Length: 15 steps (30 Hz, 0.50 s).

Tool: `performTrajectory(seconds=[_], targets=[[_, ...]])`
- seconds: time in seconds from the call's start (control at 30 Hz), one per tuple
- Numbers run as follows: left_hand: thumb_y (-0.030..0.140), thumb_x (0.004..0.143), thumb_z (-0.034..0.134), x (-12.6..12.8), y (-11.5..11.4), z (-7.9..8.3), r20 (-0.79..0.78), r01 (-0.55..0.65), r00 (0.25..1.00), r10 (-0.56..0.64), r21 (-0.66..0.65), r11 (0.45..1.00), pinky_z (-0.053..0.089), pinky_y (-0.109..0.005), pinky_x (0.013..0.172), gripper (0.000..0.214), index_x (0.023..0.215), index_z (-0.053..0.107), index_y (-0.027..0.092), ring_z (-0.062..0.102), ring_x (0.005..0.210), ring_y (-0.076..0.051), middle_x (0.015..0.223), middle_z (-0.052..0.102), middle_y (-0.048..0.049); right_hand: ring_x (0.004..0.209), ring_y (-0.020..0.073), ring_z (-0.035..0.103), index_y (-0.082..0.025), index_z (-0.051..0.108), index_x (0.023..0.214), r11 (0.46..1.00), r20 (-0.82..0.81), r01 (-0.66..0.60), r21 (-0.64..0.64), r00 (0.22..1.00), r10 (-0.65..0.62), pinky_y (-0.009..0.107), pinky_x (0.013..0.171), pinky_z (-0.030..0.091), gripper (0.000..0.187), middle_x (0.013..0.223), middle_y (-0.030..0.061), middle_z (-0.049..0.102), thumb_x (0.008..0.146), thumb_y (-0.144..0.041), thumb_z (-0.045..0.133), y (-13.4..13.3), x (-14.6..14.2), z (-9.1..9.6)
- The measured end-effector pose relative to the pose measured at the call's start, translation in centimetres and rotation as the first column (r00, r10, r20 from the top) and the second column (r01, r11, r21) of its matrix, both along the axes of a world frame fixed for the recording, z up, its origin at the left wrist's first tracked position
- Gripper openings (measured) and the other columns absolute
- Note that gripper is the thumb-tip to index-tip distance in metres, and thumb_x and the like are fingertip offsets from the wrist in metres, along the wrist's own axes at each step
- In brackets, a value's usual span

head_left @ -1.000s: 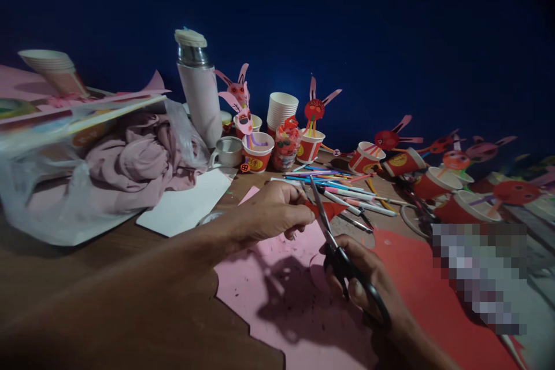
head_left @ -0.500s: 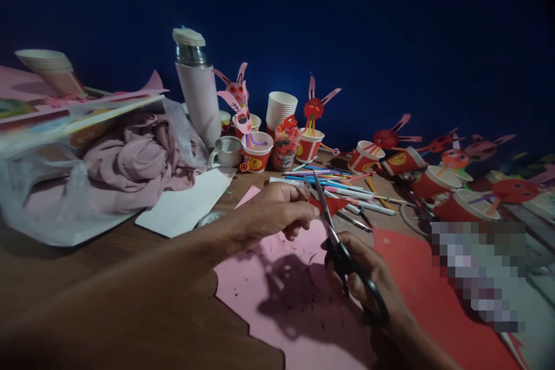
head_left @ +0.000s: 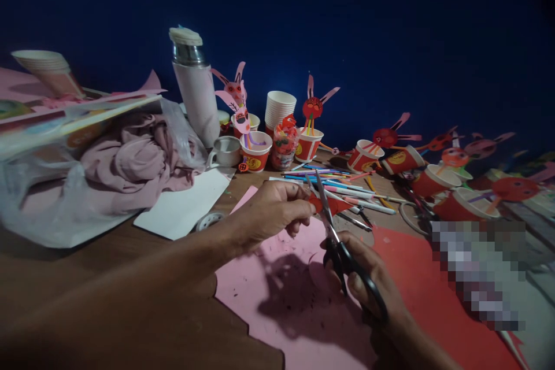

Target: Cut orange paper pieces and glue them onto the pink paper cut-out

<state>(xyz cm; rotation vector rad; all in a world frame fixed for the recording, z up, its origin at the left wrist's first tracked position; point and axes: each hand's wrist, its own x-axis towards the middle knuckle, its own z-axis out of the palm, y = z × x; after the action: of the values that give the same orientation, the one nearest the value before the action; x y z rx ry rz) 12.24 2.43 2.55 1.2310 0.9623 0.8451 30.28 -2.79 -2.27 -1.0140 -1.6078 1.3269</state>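
Fingers pinched, my left hand (head_left: pixel 281 208) holds a small piece of red paper (head_left: pixel 339 204) above the table. My right hand (head_left: pixel 362 269) is wrapped round the black handles of a pair of scissors (head_left: pixel 332 228). The blades point up and away from me, parted, with the red paper between them. Below both hands lies a sheet of pink paper (head_left: pixel 321 312), dotted with small dark scraps and shadowed by the hands. A larger red sheet (head_left: pixel 427 295) spreads out to the right of my right hand.
Behind the hands lie several felt-tip pens (head_left: pixel 364 199). Paper cups (head_left: pixel 255 153) with rabbit-like paper figures line the back, beside a thermos (head_left: pixel 195 92), a metal mug (head_left: pixel 226 151) and a plastic jar (head_left: pixel 284 147). A plastic bag (head_left: pixel 47 208) with pink cloth (head_left: pixel 143 156) sits left.
My left hand has shifted very slightly to the left with the red paper. The scissors and my right hand look almost unmoved; the whole view has drifted a little.
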Motion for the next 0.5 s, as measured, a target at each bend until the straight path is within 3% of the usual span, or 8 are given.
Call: performTrajectory(seconds=[0.2, 0.5], targets=[[0.014, 0.063, 0.056, -0.76, 0.43, 0.11, -0.062, 0.057, 0.997, -0.056, 0.014, 0.998, 0.034, -0.019, 0.042, 0.003, 0.061, 0.058, 0.014, 0.043, 0.045, -0.006, 0.049, 0.050, 0.0050, 0.047, 0.0076, 0.040, -0.019, 0.050, 0.092, 0.996, 0.007, -0.085, -0.024, 0.996, 0.086, 0.018, 0.043, 0.034, 0.047, 0.061, -0.0027, 0.049, 0.070, -0.061, 0.055, -0.01, 0.19, -0.42], [0.012, 0.062, 0.055, -0.92, 0.40, 0.68, -0.069, 0.085, 0.994, -0.085, -0.008, 0.996, 0.031, -0.018, 0.042, 0.006, 0.058, 0.056, 0.014, 0.042, 0.043, -0.005, 0.047, 0.048, 0.0058, 0.046, 0.0086, 0.041, -0.019, 0.050, 0.087, 0.999, 0.038, -0.029, 0.018, 0.999, 0.028, 0.020, 0.041, 0.034, 0.050, 0.061, -0.0015, 0.048, 0.068, -0.065, 0.054, -0.22, -0.28, -0.23]])
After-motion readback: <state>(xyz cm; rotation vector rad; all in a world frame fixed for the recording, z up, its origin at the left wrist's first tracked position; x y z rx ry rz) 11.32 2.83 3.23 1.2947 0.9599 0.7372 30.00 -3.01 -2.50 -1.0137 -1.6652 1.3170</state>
